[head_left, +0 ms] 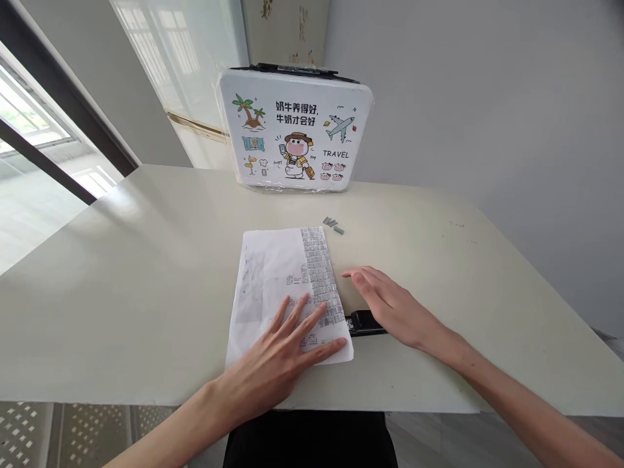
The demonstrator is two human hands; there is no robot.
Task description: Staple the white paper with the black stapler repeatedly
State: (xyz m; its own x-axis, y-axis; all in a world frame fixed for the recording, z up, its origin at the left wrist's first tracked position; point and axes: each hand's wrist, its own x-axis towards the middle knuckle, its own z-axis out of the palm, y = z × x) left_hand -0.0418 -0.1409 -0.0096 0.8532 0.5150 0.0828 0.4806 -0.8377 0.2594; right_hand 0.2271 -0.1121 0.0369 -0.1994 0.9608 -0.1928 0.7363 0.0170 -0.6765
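Left hand (285,361), lower centre of frame: open, fingers spread, laid palm-down on the paper (273,279) and grasping nothing. Right hand (392,305), right of centre: unclenched, fingers extended together and pointing left, above the black stapler (363,323), whose rear part it hides. Contact between that palm and the stapler: cannot tell.

Writing: the white case (296,130) at upper centre carries two lines of black Chinese characters, 奶牛养得好, / 牛奶才会好, with "TRAVEL" at its right side and a small "happy" near the middle. Drawings around these: palm trees, an airplane, a map, a cartoon cow in a hat with a yellow suitcase, four small cow heads. Clear wrap covers the case; black handle along the top. Print on the paper is too small to read.

Paper: white, at centre of frame, flat on the pale worktop (146,279), slightly creased along its edges. Grey printed patch on its left part; small text blocks toward the right. Along the right edge runs a dense band of staples (319,270) in stacked rows — from the top corner down to near the stapler. Stapler's left end meets the paper's lower right edge — how far it reaches beneath cannot be seen.

Loose staple strips (334,225), grey, lie just beyond the paper's upper right corner.
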